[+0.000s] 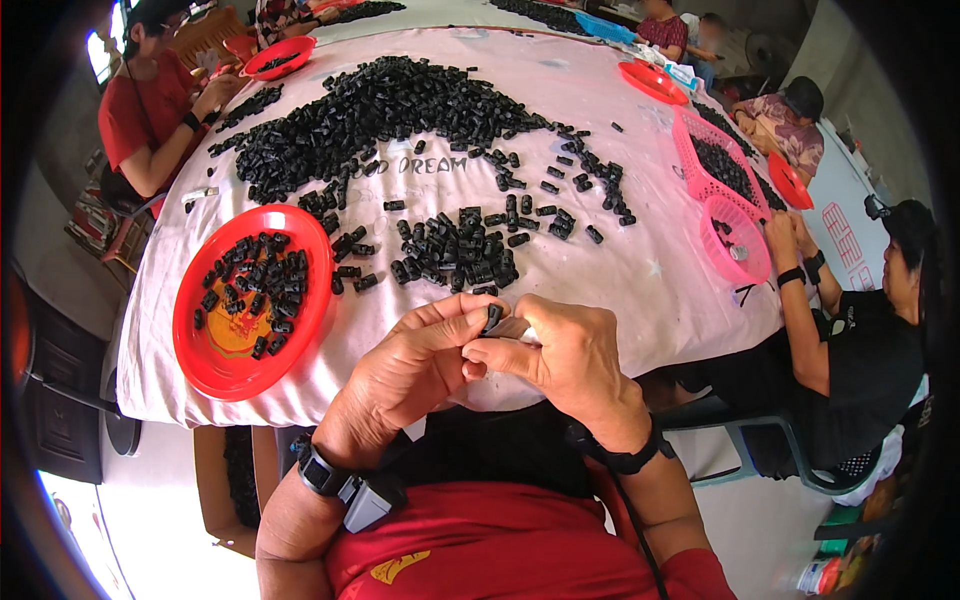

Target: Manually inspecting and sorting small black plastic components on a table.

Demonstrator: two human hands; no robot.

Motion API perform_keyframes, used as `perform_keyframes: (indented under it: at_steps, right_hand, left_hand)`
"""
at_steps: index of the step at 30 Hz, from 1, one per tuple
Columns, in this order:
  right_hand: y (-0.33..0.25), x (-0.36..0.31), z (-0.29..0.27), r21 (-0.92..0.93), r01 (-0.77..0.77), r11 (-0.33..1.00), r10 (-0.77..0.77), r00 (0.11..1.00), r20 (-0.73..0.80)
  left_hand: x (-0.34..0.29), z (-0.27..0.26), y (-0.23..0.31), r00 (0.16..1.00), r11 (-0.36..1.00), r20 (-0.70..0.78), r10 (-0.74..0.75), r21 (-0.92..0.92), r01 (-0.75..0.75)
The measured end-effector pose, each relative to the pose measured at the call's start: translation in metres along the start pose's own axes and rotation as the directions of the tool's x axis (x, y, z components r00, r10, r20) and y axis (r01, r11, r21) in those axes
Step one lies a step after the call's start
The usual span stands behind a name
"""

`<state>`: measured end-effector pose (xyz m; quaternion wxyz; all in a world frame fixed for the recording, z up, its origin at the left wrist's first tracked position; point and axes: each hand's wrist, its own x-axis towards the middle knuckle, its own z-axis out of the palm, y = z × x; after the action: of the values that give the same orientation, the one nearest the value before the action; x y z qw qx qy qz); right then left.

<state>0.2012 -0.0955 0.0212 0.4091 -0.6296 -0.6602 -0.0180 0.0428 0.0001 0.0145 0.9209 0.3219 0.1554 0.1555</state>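
My left hand (420, 350) pinches a small black cylindrical plastic part (492, 318) between thumb and fingers, just over the near edge of the table. Against it, my right hand (580, 350) is closed with its thumb and bent forefinger around a thin greyish, blade-like piece (513, 329); its exact kind is too small to make out. A small heap of similar black parts (455, 250) lies just beyond my hands. To the left, a red plastic plate (190, 335) carries more of them.
A large pile of black parts (380, 110) spreads over the pale pink tablecloth (640, 290). Pink baskets (680, 150) stand at the right. Co-workers sit at the left (150, 100), right (860, 330) and far side. A cardboard box (215, 490) stands below left.
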Motion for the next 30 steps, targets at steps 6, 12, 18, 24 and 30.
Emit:
perform_keyframes:
  at_steps: [6, 12, 18, 24, 30]
  right_hand:
    - [-0.004, 0.0, -0.002, 0.374, -0.041, 0.926, 0.073, 0.995, -0.07]
    - [-0.01, 0.001, -0.009, 0.493, -0.106, 0.863, 0.067, 0.993, 0.096]
    - [-0.008, 0.001, -0.007, 0.505, -0.149, 0.85, 0.174, 0.985, -0.002]
    - [-0.014, 0.0, -0.005, 0.478, -0.103, 0.872, 0.128, 0.992, -0.02]
    - [-0.011, 0.0, -0.007, 0.374, -0.073, 0.925, 0.084, 0.996, -0.014]
  left_hand:
    - [0.001, -0.005, 0.007, 0.999, 0.999, 0.05, -0.01, -0.034, 0.011]
    - [-0.001, -0.006, 0.01, 0.999, 0.999, 0.025, -0.042, -0.012, 0.042]
    - [-0.002, 0.007, 0.009, 0.984, 0.982, 0.044, 0.171, 0.077, -0.174]
    - [0.002, -0.004, 0.004, 0.978, 0.975, 0.066, 0.2, 0.088, -0.206]
    - [-0.001, 0.004, 0.006, 0.973, 0.966, 0.041, 0.226, 0.116, -0.229]
